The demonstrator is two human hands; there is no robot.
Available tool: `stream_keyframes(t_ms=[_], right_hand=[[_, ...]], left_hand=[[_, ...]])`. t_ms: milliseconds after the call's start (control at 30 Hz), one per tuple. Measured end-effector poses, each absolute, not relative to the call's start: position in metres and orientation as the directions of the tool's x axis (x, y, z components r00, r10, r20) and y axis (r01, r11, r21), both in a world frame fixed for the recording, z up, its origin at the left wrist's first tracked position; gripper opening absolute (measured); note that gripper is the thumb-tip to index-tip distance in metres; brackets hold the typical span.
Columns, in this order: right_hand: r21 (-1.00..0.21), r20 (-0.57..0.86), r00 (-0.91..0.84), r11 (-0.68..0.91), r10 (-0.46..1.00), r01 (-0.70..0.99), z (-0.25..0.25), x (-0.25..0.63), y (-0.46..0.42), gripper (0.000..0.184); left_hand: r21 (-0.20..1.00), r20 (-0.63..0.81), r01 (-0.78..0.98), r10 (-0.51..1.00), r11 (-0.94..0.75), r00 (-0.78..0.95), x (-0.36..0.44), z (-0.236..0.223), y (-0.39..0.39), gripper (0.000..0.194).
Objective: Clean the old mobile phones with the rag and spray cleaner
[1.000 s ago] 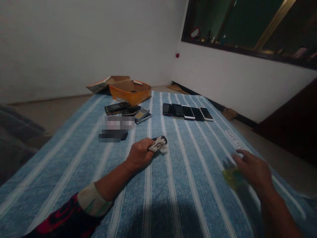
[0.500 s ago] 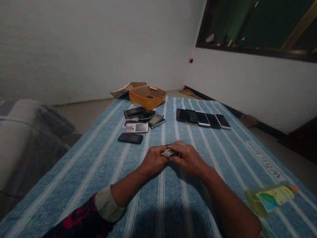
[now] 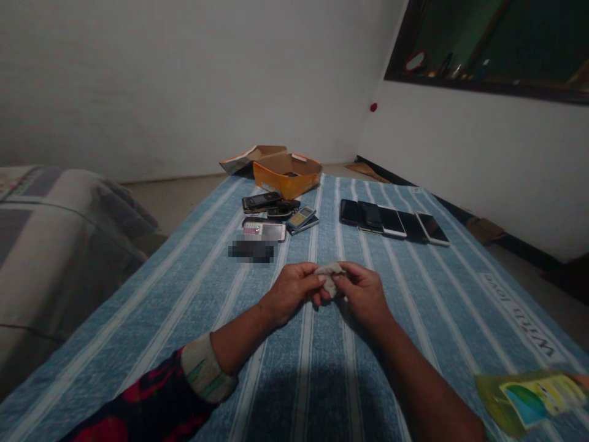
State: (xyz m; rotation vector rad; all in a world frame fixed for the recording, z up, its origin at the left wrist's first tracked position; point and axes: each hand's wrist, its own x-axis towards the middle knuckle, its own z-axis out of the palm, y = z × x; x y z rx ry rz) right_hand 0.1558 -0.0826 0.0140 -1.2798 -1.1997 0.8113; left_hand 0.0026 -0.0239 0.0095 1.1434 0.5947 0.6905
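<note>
Over the middle of a blue striped cloth (image 3: 405, 294), my left hand (image 3: 291, 292) and my right hand (image 3: 363, 294) meet, both with fingers closed on a small pale rag (image 3: 329, 275) held between them. A dark object held earlier with the rag is hidden by my fingers. Beyond the hands lie several old keypad phones (image 3: 276, 216) in a loose cluster, and to their right a row of several smartphones (image 3: 391, 220) lying flat side by side.
An open orange cardboard box (image 3: 286, 173) stands at the far end of the cloth. A yellow-green bottle (image 3: 529, 399) with a label lies at the near right. A grey cushion or sofa (image 3: 50, 245) sits to the left. White walls and a dark-framed window (image 3: 488, 49) close the room.
My right hand left the yellow-green bottle and joined my left hand on the rag. The hands have shifted the rag between them; the camera has turned left.
</note>
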Motion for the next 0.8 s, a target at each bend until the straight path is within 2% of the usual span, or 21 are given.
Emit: stream_keyframes(t_ms=[133, 233, 433, 533, 633, 733, 800], right_hand=[[-0.995, 0.092, 0.235, 0.1, 0.968, -0.023, 0.017, 0.158, -0.084, 0.02], [-0.987, 0.086, 0.172, 0.107, 0.981, -0.116, 0.018, 0.16, -0.085, 0.02], [-0.977, 0.19, 0.093, 0.198, 0.977, -0.081, 0.019, 0.165, -0.089, 0.016], [-0.973, 0.216, 0.037, 0.218, 0.976, -0.071, 0.02, 0.165, -0.091, 0.013], [-0.975, 0.187, 0.041, 0.19, 0.982, -0.114, 0.018, 0.164, -0.091, 0.018], [-0.985, 0.126, 0.141, 0.141, 0.982, -0.099, 0.016, 0.166, -0.089, 0.02], [-0.992, 0.118, 0.244, 0.126, 0.963, -0.018, 0.018, 0.17, -0.086, 0.018]], left_hand=[[0.888, -0.078, -0.272, 0.705, 0.372, 0.705, 0.002, 0.008, -0.021, 0.033], [0.881, -0.086, -0.27, 0.692, 0.389, 0.717, 0.001, 0.008, -0.02, 0.033], [0.905, -0.107, -0.235, 0.724, 0.354, 0.681, 0.002, 0.009, -0.023, 0.036], [0.948, -0.078, -0.206, 0.805, 0.242, 0.588, 0.005, 0.011, -0.024, 0.037], [0.985, -0.027, -0.135, 0.872, 0.106, 0.489, 0.006, 0.013, -0.025, 0.035], [0.995, 0.08, 0.016, 0.907, -0.095, 0.413, 0.005, 0.014, -0.025, 0.029], [0.944, 0.219, 0.157, 0.907, -0.29, 0.36, 0.003, 0.013, -0.025, 0.023]])
